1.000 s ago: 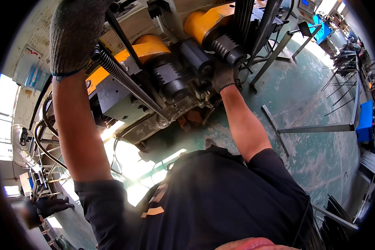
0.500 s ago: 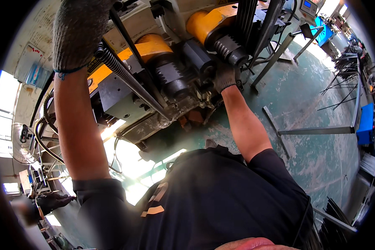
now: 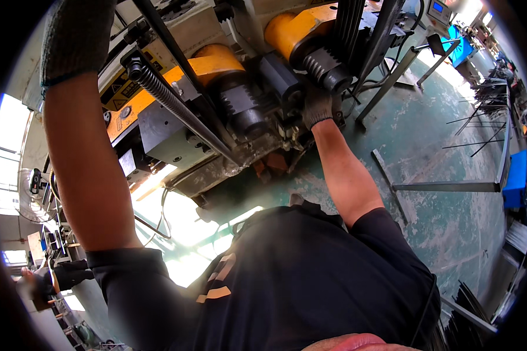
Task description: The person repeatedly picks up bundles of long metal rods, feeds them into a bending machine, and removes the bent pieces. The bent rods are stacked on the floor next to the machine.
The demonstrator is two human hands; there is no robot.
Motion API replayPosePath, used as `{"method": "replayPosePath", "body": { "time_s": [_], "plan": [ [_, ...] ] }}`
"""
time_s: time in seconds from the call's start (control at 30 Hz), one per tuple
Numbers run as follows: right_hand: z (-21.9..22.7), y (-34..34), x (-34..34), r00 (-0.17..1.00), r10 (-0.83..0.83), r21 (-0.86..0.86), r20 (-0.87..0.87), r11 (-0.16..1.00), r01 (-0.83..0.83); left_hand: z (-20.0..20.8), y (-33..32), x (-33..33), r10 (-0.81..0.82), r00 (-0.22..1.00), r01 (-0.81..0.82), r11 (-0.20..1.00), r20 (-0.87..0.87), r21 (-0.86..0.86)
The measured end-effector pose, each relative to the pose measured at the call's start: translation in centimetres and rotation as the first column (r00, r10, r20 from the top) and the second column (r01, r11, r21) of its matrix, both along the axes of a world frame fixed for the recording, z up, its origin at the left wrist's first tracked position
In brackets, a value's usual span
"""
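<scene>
My left hand [image 3: 78, 36], in a grey knitted glove, is raised at the upper left, above the yellow-and-black machine. Its fingers run out past the top edge of the picture. Lower down, my right hand [image 3: 318, 110], in a similar glove, reaches in among the machine's dark parts. It lies beside a black hexagonal block [image 3: 281, 76] and just below a ridged black cylinder [image 3: 325, 67]. Shadow and machine parts hide its fingers. Left of the block sits a second ridged cylinder [image 3: 240, 105]. A coil spring on a rod [image 3: 170, 105] slants between my arms.
A grey metal stand [image 3: 389, 88] rises right of the machine. Farther right are a metal frame [image 3: 445, 186], thin dark rods [image 3: 489, 93] and a blue box [image 3: 515, 178]. Another person [image 3: 52, 281] is at the far left. A cable [image 3: 164, 219] hangs below the machine.
My left hand has moved left and up, uncovering the spring's upper end and a yellow warning label. My right hand has stayed nearly in place. The person at far left has shifted.
</scene>
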State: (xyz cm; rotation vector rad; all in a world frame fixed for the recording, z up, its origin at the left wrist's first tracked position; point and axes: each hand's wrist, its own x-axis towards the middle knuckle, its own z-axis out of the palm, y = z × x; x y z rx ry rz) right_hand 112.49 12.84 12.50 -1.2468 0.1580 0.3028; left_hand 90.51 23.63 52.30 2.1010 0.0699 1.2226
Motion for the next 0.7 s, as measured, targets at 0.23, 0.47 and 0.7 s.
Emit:
{"method": "replayPosePath", "body": {
  "time_s": [0.23,0.47,0.7],
  "plan": [
    [-0.8,-0.5,-1.1,0.951,0.053,-0.126,0.304,0.992,-0.015,-0.7,11.8,0.5,0.050,0.975,0.048,0.903,-0.215,0.428],
    [1.7,-1.5,-3.5,0.968,0.107,-0.201,0.226,0.978,-0.061,-1.7,14.9,-1.1,0.111,0.913,0.100,0.872,-0.393,0.479],
    [-5.8,-0.4,0.5,0.970,0.080,0.043,0.229,0.995,-0.092,-1.3,11.8,-1.6,0.041,0.883,-0.036,0.999,-0.468,0.019]
  ]
}}
